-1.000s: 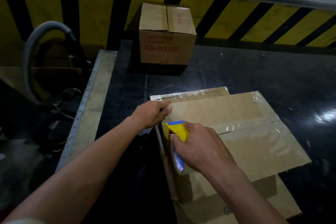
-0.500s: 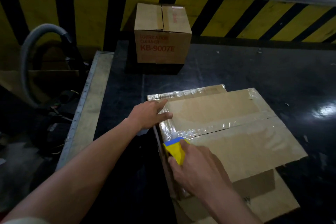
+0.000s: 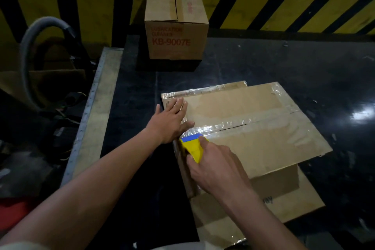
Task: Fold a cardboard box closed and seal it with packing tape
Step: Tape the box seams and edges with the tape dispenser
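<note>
- Dark worktop (image 3: pixel 263 67) carries two boxes, a printed one (image 3: pixel 176 26) at the back.
- Near box (image 3: pixel 253 138) lies ahead, flaps down, shiny tape (image 3: pixel 233 126) over the seam.
- Left hand (image 3: pixel 170 122) lies flat, fingers spread, on the flap's left end.
- Right hand (image 3: pixel 215 166) is wrapped around the yellow dispenser (image 3: pixel 192 147) at the seam's left edge.

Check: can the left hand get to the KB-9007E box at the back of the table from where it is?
Probably yes. The left hand lies flat on the near cardboard box, holding nothing, and only bare dark tabletop lies between it and the KB-9007E box. It might need a lean forward.
</note>
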`<control>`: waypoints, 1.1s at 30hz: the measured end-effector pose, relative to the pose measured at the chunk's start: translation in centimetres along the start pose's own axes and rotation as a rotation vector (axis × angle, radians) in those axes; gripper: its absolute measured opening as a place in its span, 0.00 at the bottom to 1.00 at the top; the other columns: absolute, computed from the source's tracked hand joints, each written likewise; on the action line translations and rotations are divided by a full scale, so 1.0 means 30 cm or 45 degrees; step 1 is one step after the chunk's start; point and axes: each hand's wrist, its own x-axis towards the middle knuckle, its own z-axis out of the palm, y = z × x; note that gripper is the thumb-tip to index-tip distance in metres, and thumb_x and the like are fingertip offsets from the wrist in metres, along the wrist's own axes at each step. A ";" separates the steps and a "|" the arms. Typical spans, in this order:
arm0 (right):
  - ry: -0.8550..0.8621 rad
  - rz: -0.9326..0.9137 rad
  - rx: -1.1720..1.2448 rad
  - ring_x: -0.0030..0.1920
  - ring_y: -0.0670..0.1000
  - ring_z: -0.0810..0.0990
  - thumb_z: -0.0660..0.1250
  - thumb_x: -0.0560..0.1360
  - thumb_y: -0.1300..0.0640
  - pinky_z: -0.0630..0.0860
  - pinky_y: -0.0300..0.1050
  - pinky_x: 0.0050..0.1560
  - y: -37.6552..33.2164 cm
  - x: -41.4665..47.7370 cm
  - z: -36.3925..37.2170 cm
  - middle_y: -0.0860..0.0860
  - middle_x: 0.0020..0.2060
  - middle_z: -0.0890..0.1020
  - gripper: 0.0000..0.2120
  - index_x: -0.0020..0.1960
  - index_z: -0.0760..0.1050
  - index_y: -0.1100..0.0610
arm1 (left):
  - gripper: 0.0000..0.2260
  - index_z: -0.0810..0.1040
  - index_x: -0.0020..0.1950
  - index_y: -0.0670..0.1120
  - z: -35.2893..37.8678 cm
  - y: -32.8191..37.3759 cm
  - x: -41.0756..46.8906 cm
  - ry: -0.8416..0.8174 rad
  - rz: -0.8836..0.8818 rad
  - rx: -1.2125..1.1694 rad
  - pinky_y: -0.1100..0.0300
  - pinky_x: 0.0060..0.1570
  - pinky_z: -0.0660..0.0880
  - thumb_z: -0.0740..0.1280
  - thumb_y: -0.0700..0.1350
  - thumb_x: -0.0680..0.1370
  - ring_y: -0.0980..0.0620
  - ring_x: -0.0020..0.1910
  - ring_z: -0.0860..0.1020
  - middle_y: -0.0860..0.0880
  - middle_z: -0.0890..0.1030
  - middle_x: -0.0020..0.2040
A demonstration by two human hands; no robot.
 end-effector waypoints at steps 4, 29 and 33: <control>0.026 0.048 0.067 0.47 0.61 0.80 0.58 0.73 0.41 0.69 0.48 0.39 0.029 -0.066 0.001 0.54 0.43 0.82 0.18 0.57 0.69 0.50 | 0.37 0.42 0.83 0.48 0.003 0.001 -0.006 -0.007 0.007 0.024 0.35 0.77 0.44 0.45 0.68 0.81 0.50 0.82 0.39 0.50 0.40 0.84; -0.044 0.030 -0.036 0.49 0.63 0.79 0.60 0.73 0.44 0.66 0.48 0.41 0.036 -0.118 0.015 0.57 0.48 0.80 0.17 0.57 0.70 0.53 | 0.46 0.41 0.83 0.43 0.024 0.074 -0.107 -0.025 -0.010 0.039 0.37 0.78 0.41 0.45 0.74 0.77 0.50 0.82 0.39 0.47 0.39 0.83; -0.033 -0.004 -0.003 0.47 0.63 0.79 0.60 0.73 0.44 0.66 0.48 0.39 0.046 -0.126 0.008 0.56 0.45 0.82 0.17 0.57 0.70 0.51 | 0.50 0.39 0.83 0.44 0.038 0.069 -0.108 -0.011 -0.014 0.016 0.37 0.78 0.42 0.46 0.78 0.74 0.51 0.81 0.37 0.48 0.38 0.83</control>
